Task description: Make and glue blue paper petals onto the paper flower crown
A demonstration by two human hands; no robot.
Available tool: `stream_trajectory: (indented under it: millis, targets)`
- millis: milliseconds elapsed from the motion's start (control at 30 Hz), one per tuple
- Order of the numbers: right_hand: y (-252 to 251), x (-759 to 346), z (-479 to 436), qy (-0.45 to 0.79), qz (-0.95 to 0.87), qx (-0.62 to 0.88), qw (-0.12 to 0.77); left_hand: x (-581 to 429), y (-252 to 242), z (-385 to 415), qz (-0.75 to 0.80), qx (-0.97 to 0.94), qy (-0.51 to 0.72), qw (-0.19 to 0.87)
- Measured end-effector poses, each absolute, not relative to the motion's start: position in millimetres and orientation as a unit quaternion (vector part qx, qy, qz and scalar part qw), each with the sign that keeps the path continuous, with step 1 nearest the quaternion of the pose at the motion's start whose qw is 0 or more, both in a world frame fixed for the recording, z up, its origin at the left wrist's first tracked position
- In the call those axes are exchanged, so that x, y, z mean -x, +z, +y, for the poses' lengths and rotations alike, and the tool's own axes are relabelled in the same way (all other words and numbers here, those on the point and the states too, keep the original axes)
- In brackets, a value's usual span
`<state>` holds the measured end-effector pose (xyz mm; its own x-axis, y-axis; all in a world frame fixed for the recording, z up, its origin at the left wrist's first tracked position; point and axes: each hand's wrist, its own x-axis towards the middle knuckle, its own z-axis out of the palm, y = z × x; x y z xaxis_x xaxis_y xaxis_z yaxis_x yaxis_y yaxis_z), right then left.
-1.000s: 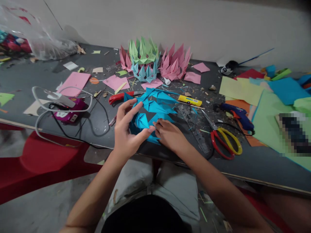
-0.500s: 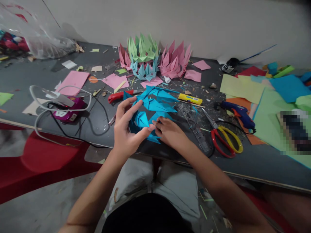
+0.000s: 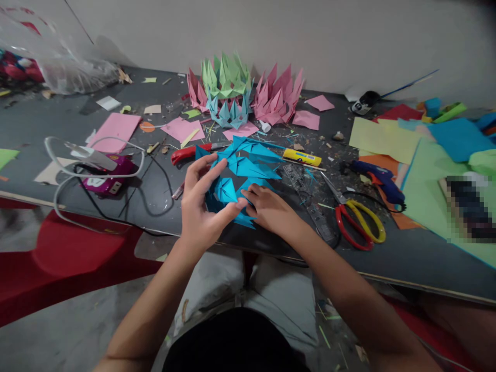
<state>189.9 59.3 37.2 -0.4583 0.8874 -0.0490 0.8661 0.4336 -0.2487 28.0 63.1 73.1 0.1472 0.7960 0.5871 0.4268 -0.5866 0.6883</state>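
Where left hand (image 3: 199, 212) meets right hand (image 3: 271, 209), blue origami (image 3: 251, 165) folds are hidden.

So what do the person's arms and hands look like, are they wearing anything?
The left arm and right arm are bare, no sleeves showing. The left hand and right hand wear no gloves, rings, watch or bracelets that I can see.

A paper craft workspace, a messy dark grey table (image 3: 46, 116) across the middle, spiky folded paper crowns in pink, green and blue (image 3: 242, 93) at the top centre, loose coloured paper sheets (image 3: 418, 150) at right, red and yellow scissors (image 3: 358, 219), a blue glue gun (image 3: 377, 178), paper scraps everywhere
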Motion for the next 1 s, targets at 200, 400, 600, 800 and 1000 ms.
stream_trajectory:
  millis: [200, 400, 600, 800, 1000]
  targets:
    - [35.5, -190.1, 59.5, 0.116, -0.839, 0.529, 0.048, -29.0, 73.4, 63.0, 0.409, -0.733, 0.510, 0.189]
    - [36.9, -191.6, 54.4, 0.118, -0.828, 0.543, 0.072, -26.8, 73.6, 62.5, 0.400, -0.735, 0.514, 0.190]
    - [41.2, -197.4, 53.1, 0.144, -0.826, 0.537, 0.092, -23.9, 75.0, 60.8, 0.404, -0.752, 0.486, 0.188]
    - [38.8, -208.7, 51.8, 0.209, -0.814, 0.524, 0.142, -18.3, 68.2, 58.6, 0.376, -0.758, 0.490, 0.209]
    - [27.6, -212.5, 51.2, 0.170, -0.828, 0.502, 0.185, -4.0, 36.9, 57.4, 0.370, -0.704, 0.516, 0.318]
